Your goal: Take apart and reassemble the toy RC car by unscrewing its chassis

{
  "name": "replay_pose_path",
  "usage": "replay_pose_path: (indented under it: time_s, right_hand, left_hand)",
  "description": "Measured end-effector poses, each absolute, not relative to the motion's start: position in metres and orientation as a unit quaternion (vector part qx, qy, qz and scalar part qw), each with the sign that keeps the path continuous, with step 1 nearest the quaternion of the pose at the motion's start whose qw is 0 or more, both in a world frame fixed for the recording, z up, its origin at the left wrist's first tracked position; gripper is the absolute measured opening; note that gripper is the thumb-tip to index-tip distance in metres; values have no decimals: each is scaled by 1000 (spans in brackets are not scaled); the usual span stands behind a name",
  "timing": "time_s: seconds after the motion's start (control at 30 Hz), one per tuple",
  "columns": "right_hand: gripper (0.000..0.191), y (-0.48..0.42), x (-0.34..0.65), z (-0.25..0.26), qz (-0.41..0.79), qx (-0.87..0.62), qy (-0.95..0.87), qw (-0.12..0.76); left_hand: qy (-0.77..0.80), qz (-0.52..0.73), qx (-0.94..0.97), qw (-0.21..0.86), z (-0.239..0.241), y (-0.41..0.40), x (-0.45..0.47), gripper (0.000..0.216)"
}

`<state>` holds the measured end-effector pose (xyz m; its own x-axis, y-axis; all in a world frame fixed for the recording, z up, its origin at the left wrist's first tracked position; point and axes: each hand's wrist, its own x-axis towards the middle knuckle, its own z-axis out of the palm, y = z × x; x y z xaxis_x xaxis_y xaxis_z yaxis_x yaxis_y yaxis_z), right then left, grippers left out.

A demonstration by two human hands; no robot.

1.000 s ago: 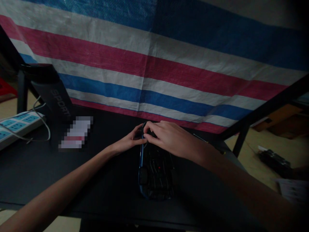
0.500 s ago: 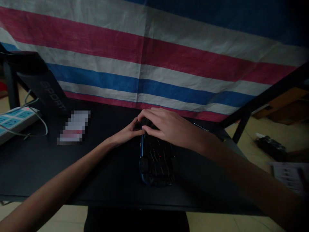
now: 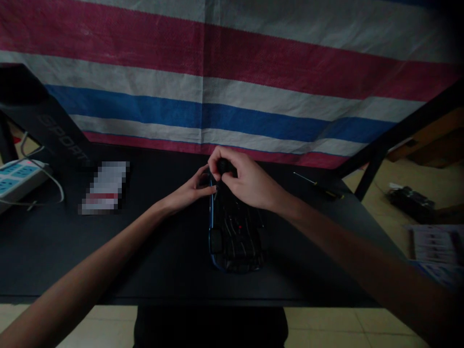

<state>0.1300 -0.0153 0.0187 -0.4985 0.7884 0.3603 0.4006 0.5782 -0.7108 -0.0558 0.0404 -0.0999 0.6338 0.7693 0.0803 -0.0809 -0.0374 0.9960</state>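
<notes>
A blue toy car (image 3: 237, 241) lies upside down on the black table (image 3: 163, 270), its dark underside facing up. My left hand (image 3: 188, 191) is at the car's far left corner, thumb and fingers bent around its edge. Above the far end, my right hand (image 3: 242, 179) curls its fingers around a dark round piece (image 3: 225, 166) that looks like a wheel. My fingers partly cover this piece, and I cannot tell whether it is attached to the car. A thin dark rod (image 3: 216, 194) shows just below the fingertips.
A screwdriver (image 3: 319, 187) lies to the right on the table. At the left are a blurred-out phone-like object (image 3: 105, 188), a power strip (image 3: 18, 176) with a cable and a dark box marked SPORT (image 3: 65, 135). A striped sheet (image 3: 145, 106) hangs behind.
My right hand has drawn its fingers in around the dark round piece and turned slightly. My left hand stays at the car's corner. The view has shifted, bringing the whole screwdriver into sight.
</notes>
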Motion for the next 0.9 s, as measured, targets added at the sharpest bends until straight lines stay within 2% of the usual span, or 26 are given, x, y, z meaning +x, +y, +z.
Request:
replay_pose_path:
  time_s: [0.13, 0.23, 0.3, 0.47, 0.57, 0.7, 0.9]
  right_hand:
    - [34, -11, 123, 11, 468, -324, -732, 375]
    - [32, -14, 123, 15, 542, -302, -695, 365]
    - [30, -16, 127, 16, 568, -297, -662, 389]
    - [27, -22, 161, 8, 591, -310, -501, 551]
    - [22, -24, 195, -4, 576, -355, -454, 580]
    - [19, -27, 235, -30, 525, -435, -489, 545]
    - [22, -33, 252, -72, 395, -532, -649, 375]
  left_hand:
    - [268, 334, 637, 640, -101, 40, -55, 86]
    - [274, 334, 636, 639, -100, 39, -56, 90]
    - [282, 326, 638, 638, -99, 39, -56, 92]
    - [287, 312, 620, 659, -97, 39, -57, 92]
    - [292, 311, 610, 668, -95, 37, -57, 92]
    - [294, 307, 608, 671, -91, 34, -57, 93]
    - [300, 301, 613, 666, -84, 33, -55, 89]
